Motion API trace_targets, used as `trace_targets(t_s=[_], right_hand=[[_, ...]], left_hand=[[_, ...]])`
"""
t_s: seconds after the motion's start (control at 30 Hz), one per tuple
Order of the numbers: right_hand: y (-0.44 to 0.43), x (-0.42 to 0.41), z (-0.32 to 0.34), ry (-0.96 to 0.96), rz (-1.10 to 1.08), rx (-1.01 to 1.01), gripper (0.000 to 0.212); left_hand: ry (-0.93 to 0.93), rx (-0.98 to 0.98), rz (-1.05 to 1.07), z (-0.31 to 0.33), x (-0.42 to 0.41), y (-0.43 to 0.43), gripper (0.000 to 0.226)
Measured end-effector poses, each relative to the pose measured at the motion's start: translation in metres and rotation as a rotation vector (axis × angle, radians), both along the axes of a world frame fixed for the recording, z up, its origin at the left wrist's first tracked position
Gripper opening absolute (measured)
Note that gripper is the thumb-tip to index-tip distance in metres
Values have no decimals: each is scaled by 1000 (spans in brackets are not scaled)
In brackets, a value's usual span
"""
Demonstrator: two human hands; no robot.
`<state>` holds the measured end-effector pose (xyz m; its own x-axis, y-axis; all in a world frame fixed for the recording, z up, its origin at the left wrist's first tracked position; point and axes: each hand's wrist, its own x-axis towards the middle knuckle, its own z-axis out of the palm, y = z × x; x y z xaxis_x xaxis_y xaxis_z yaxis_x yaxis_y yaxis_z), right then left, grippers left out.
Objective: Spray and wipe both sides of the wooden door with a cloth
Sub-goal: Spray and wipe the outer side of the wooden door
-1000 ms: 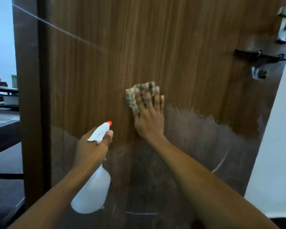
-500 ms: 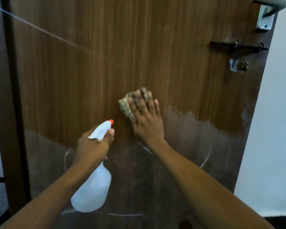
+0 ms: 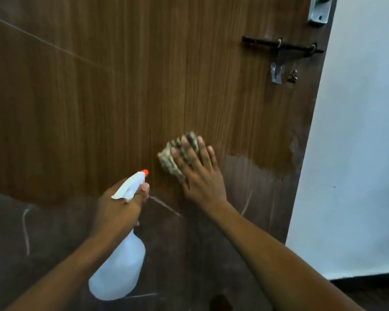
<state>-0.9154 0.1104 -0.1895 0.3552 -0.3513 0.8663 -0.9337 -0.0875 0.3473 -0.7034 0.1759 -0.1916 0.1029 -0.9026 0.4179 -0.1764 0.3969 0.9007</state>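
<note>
The wooden door (image 3: 126,81) fills most of the head view, brown grain above and a duller, smeared band along its lower part. My right hand (image 3: 200,173) presses a crumpled, mottled cloth (image 3: 169,161) flat against the door with straight fingers, near the middle. My left hand (image 3: 119,207) grips the neck of a white spray bottle (image 3: 119,268) with an orange nozzle tip (image 3: 144,172), held just left of and below the cloth, nozzle pointing at the door.
A black sliding latch (image 3: 283,47) and a metal handle plate (image 3: 319,12) sit near the door's right edge at the top. A pale wall (image 3: 357,131) stands right of the door. Dark floor (image 3: 373,292) shows at the bottom right.
My right hand with the cloth has slid down and a little left on the door. The view has swung left to right; the doorway on the left has left the frame.
</note>
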Motion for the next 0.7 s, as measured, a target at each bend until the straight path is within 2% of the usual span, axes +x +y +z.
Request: trace_targets(t_s=[0.07,0.1,0.17,0.23,0.3,0.37,0.47,0.53,0.57,0.63,0.7], right_hand=[[9,-33,-32,38,-25,4,60],[13,-51,-39,-12,-47,-5,60],[18,-83,-31,-218,-104,-33,59],[19,-96,-3,-458,-119,-80,61],[14,-86,18,-532,-139,-103,63],[13,-76,14,-410,-115,-75,63],[21,-98,-23,-92,-73,9,64],[26,-131,-52,-79,-101,11,60],[30,-146,-60,-159,-117,-1,57],[37,-172,-61,-442,-148,-30,56],[38,-186,-38,-728,-145,-67,60]], left_hand=[[16,20,-20,-6,-10,4,48],[46,47,-27,-8,-14,4,53],[114,106,-52,-11,-21,2,54],[102,106,-85,-13,-27,-2,50],[84,99,-75,-17,-37,-6,58],[48,106,-97,-20,-50,-6,54],[-3,37,-184,-23,-72,0,27],[-7,23,-185,-28,-84,4,28],[9,47,-172,-31,-90,4,32],[57,133,-127,-37,-100,7,46],[61,176,-124,-44,-110,8,54]])
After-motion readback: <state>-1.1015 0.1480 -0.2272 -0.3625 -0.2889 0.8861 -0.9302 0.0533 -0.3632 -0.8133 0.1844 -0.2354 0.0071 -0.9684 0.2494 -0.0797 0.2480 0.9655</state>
